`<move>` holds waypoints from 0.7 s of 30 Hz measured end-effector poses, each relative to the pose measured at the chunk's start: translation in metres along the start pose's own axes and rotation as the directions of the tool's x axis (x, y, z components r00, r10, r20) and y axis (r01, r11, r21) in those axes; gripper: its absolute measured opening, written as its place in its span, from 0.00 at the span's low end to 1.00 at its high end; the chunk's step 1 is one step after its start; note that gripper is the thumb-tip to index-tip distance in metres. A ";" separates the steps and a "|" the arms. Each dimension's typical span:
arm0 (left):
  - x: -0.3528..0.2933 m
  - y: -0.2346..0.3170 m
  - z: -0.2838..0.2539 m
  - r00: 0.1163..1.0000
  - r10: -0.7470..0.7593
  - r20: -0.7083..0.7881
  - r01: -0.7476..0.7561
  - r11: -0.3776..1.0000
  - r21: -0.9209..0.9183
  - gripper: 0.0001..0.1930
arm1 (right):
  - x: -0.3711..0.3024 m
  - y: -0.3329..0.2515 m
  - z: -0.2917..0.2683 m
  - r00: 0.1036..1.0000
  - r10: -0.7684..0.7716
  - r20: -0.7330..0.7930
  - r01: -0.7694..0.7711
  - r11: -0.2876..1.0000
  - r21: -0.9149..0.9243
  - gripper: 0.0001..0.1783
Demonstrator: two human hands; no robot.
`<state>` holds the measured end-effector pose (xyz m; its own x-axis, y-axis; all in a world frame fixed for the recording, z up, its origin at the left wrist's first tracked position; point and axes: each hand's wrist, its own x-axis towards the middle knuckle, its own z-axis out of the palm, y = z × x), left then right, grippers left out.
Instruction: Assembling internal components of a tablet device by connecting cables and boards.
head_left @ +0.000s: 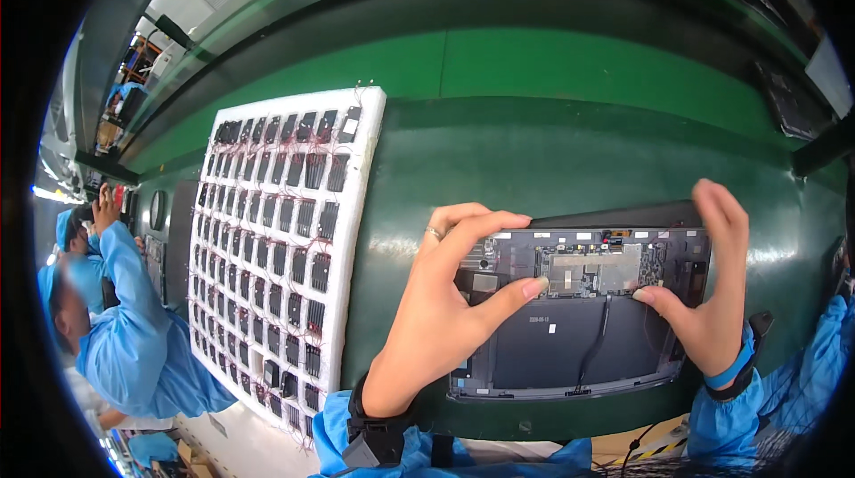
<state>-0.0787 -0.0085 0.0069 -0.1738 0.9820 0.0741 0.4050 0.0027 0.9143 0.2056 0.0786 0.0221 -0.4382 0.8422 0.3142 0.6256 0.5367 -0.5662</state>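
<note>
An opened tablet (570, 349) lies in front of me with its inside facing up. A circuit board (595, 270) runs along its far half, and a large dark battery fills the near half. My left hand (450, 295) grips the far left part, its thumb pressed beside the board and its fingers over the far edge. At the right side my right hand (717, 287) holds the tablet, thumb on the board's near right corner and fingers up past the far edge. A black flat strip (614, 214) shows behind that edge; what it belongs to is unclear.
Left of the tablet, a white foam tray (363, 175) holds rows of small black parts with thin red wires. The green bench (534, 153) runs under a shelf. A dark flat device (788, 100) lies far right. A co-worker in blue (134, 327) sits left; another blue sleeve is at right.
</note>
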 end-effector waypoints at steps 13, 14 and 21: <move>-0.002 -0.003 0.017 0.985 0.045 -0.165 -0.042 0.999 0.024 0.26 | 0.022 -0.011 0.002 0.967 -0.174 0.185 0.182 0.983 -0.026 0.25; -0.002 -0.003 0.017 0.984 0.051 -0.172 -0.045 0.998 0.036 0.27 | 0.022 -0.010 0.002 0.962 -0.180 0.204 0.188 0.982 -0.017 0.25; -0.005 -0.011 0.016 0.984 0.088 -0.152 -0.070 0.990 0.119 0.32 | 0.026 -0.010 0.004 0.945 -0.174 0.276 0.164 0.985 0.057 0.25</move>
<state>-0.0681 -0.0105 -0.0095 -0.2715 0.9384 0.2140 0.5205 -0.0438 0.8527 0.1855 0.0949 0.0325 -0.7012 0.6886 0.1848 0.5070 0.6639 -0.5497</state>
